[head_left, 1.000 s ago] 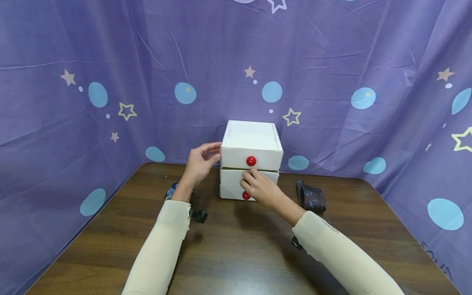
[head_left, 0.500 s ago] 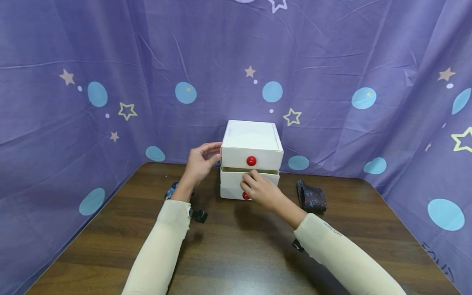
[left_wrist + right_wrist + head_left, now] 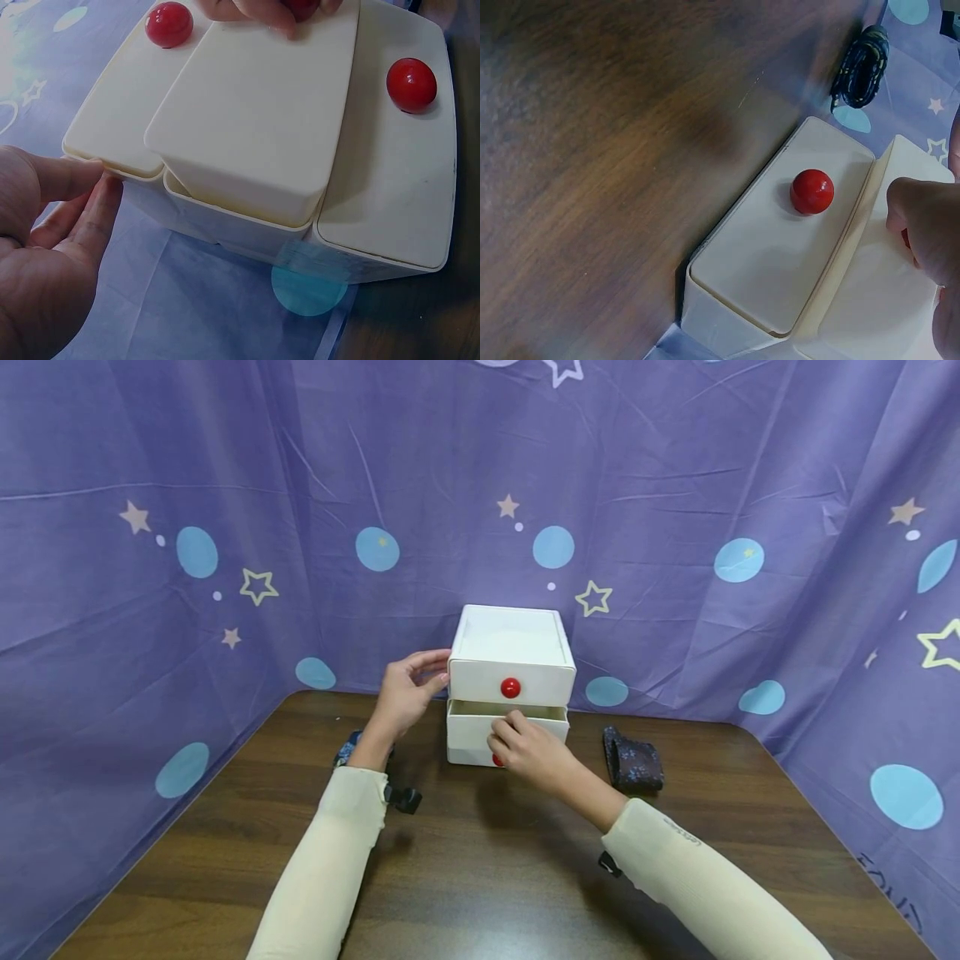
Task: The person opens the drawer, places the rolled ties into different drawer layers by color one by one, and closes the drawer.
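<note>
A white drawer unit (image 3: 513, 635) with red round knobs stands at the back of the table. Its middle drawer (image 3: 251, 112) juts out from between the shut top and bottom drawers, with a gap showing along its top. My right hand (image 3: 534, 750) pinches the middle drawer's red knob (image 3: 303, 7), mostly hidden behind the fingers. At the unit's upper left side, my left hand (image 3: 403, 695) rests its fairly straight fingertips against the side, near the front edge of the top drawer (image 3: 124, 112).
A folded dark cloth with a blue pattern (image 3: 636, 763) lies to the right of the unit. Left of it, a blue-patterned rolled thing (image 3: 347, 748) is partly hidden behind the left wrist. A purple curtain (image 3: 465, 468) hangs right behind the wooden table (image 3: 450, 868).
The middle drawer has come out further toward me, its top gap widening, as my right hand has drawn back slightly with the knob. My left hand stays in place.
</note>
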Demonstrator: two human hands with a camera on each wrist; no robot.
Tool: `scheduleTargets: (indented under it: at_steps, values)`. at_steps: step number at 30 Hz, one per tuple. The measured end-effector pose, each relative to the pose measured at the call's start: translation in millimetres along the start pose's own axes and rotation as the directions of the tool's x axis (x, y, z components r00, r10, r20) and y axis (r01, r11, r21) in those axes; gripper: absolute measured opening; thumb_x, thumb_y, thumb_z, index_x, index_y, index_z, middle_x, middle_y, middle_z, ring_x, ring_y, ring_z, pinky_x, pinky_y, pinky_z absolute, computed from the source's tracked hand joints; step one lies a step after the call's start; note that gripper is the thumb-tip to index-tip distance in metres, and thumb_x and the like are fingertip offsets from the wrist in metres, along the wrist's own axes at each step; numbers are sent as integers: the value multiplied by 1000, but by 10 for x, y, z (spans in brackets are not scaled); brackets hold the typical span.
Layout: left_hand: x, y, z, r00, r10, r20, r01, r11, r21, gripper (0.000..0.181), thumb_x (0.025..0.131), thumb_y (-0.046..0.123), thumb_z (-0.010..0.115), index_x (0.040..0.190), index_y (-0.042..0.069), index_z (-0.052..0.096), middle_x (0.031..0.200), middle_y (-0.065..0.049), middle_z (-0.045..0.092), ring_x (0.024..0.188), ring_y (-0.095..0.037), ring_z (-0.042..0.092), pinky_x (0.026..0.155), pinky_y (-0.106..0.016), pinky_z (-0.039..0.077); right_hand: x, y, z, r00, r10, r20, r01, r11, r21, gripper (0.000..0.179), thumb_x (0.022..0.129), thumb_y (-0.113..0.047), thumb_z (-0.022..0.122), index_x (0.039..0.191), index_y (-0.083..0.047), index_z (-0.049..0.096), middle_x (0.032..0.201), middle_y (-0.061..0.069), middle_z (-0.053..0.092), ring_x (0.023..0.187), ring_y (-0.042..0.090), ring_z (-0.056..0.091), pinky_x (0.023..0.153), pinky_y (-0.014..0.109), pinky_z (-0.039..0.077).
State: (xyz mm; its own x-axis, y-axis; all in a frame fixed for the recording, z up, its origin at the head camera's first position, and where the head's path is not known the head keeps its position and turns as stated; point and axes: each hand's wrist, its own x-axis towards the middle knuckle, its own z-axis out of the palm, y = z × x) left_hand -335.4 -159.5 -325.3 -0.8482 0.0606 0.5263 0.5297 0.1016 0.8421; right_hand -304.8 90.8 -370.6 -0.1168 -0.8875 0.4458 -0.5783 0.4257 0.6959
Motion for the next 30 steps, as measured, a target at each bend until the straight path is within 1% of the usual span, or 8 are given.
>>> scheduleTargets:
  at_steps: [4,9,18,25,30]
  values:
    - [-3,3,1,1000,4,1,-4,1000,0,39,93,-7,70,132,-6,65,127,-25,67,119,-36,64,99,-32,54,-11,-11,-2,1000,-1,-13,1,1000,4,15,94,-1,56,101,-3,69,100,11,62,89,29,56,77,33,51]
    - [-1,-5,0,1000,7,1,-7,1000,-3,38,92,-6,71,130,-4,67,125,-24,68,117,-35,65,98,-30,55,-13,-26,-20,999,-6,-36,6,1000,-9,16,95,-1,54,97,-3,69,99,10,61,87,29,56,76,33,51]
    - [1,-31,-11,1000,24,0,-24,1000,5,36,92,-6,72,128,-2,69,122,-20,70,115,-30,67,97,-32,55,-9,-54,-79,1000,-11,-28,11,1000,-12,11,96,-5,59,97,-2,69,99,11,61,88,29,56,77,34,51]
    - [-4,-21,-13,1000,24,0,-24,1000,4,36,92,-5,72,128,-2,69,123,-20,70,115,-31,66,96,-30,56,-15,-71,-94,999,-30,-38,29,999,-20,17,98,-3,51,95,-3,68,96,10,60,86,29,55,75,34,49]
    - [-11,-14,-12,1000,25,2,-25,1000,5,36,92,-5,72,128,-2,69,123,-21,69,115,-32,66,97,-31,55,-30,-96,-114,999,-26,-45,25,1000,-19,19,97,-1,50,98,-2,69,98,11,61,86,28,55,75,34,50]
